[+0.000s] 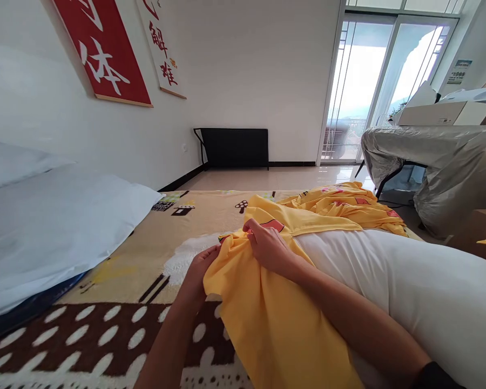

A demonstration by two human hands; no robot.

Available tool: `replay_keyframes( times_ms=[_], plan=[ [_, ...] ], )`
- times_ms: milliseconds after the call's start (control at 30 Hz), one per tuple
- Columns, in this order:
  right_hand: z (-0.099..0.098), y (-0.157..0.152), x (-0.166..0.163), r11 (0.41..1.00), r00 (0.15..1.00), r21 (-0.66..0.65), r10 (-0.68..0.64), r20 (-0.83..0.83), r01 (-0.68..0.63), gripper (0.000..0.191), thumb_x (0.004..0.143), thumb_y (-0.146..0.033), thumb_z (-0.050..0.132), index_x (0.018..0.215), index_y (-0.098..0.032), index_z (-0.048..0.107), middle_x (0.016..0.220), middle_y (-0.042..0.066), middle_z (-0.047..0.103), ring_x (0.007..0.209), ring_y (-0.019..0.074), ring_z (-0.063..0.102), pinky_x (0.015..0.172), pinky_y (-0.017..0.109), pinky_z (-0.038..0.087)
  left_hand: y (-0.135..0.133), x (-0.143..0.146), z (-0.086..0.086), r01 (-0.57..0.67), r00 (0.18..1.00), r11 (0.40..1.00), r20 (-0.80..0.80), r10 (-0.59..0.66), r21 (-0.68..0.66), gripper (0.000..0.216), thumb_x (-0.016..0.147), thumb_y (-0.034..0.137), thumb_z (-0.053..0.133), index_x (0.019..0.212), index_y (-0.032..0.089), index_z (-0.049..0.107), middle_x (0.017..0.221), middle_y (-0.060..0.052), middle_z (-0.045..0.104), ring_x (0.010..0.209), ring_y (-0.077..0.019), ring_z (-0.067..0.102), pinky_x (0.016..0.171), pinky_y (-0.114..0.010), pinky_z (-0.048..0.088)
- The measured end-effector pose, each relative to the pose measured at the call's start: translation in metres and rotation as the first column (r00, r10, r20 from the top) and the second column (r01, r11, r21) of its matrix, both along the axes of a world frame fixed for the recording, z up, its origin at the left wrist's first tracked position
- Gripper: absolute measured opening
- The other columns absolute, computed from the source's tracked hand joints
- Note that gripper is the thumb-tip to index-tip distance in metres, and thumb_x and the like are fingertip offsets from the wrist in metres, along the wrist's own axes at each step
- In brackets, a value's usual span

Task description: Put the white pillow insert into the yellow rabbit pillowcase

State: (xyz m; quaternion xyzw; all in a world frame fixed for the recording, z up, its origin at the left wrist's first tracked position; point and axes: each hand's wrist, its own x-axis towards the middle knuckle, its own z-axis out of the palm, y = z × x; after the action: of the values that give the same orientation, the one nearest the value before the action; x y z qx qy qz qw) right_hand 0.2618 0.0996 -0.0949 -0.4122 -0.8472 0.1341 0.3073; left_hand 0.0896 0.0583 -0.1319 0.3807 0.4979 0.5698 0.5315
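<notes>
Nearest to the camera was the yellow cover (275, 329), which lay a little right of the middle of the blanket (206, 219), from its near edge almost to its far edge. The blanket was the largest thing; it was beige, with a band of dark brown and white spots along the near edge. On its left edge rested the white bedding (60, 216). Along the right edge lay a plump white pillow (421, 286), and the yellow cover reached over its left end; how much of the pillow was inside, I could not tell. Toward the far right corner a printed yellow cloth (344, 202) was lying crumpled. The right hand (269, 246) had its fingers curled and pinched a fold of the cover, just beside a red print (273, 225). The left hand (202, 265) pinched the cover's gathered left border, near the right hand.
</notes>
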Motion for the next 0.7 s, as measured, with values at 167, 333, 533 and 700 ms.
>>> replay_keyframes(
  times_ms=[167,333,533,700],
  plan=[
    [0.0,-0.004,0.001,0.991,0.973,0.109,-0.094,0.21,0.072,0.016,0.091,-0.021,0.039,0.102,-0.02,0.05,0.086,0.006,0.066,0.071,0.0173,0.059,0.055,0.027,0.024,-0.008,0.005,0.014,-0.012,0.954,0.998,-0.298,0.03,0.06,0.043,0.059,0.049,0.075,0.085,0.015,0.067,0.071,-0.002,0.065,0.066,-0.0183,0.057,0.054,-0.023,0.042],
    [0.005,-0.011,-0.001,0.995,0.966,0.095,-0.001,0.259,-0.024,0.029,0.092,-0.045,0.043,0.092,-0.019,0.055,0.09,0.009,0.068,0.077,0.0205,0.062,0.06,0.028,0.032,-0.025,-0.015,0.032,0.116,0.913,0.993,-0.391,-0.112,-0.014,0.028,0.061,0.032,0.076,0.085,0.018,0.07,0.078,-0.003,0.067,0.078,-0.0218,0.06,0.059,-0.022,0.047],
    [0.002,-0.01,-0.004,0.991,0.943,0.072,0.086,0.321,-0.115,0.014,0.089,-0.028,0.049,0.083,-0.018,0.058,0.083,0.008,0.067,0.074,0.0196,0.06,0.06,0.027,0.033,-0.027,-0.03,0.022,0.416,0.862,0.9,-0.26,-0.435,-0.128,0.014,0.061,0.019,0.076,0.074,0.017,0.071,0.073,-0.005,0.068,0.076,-0.0231,0.061,0.064,-0.025,0.048],
    [-0.005,-0.004,-0.006,0.997,0.996,-0.015,0.074,0.058,-0.073,0.008,0.09,-0.022,0.045,0.09,-0.02,0.053,0.075,0.002,0.061,0.066,0.0148,0.052,0.058,0.025,0.029,-0.019,-0.02,0.008,0.325,0.931,0.943,-0.149,-0.333,-0.073,0.018,0.06,0.025,0.078,0.075,0.016,0.072,0.072,-0.006,0.068,0.074,-0.0224,0.061,0.064,-0.026,0.047]
  ],
)
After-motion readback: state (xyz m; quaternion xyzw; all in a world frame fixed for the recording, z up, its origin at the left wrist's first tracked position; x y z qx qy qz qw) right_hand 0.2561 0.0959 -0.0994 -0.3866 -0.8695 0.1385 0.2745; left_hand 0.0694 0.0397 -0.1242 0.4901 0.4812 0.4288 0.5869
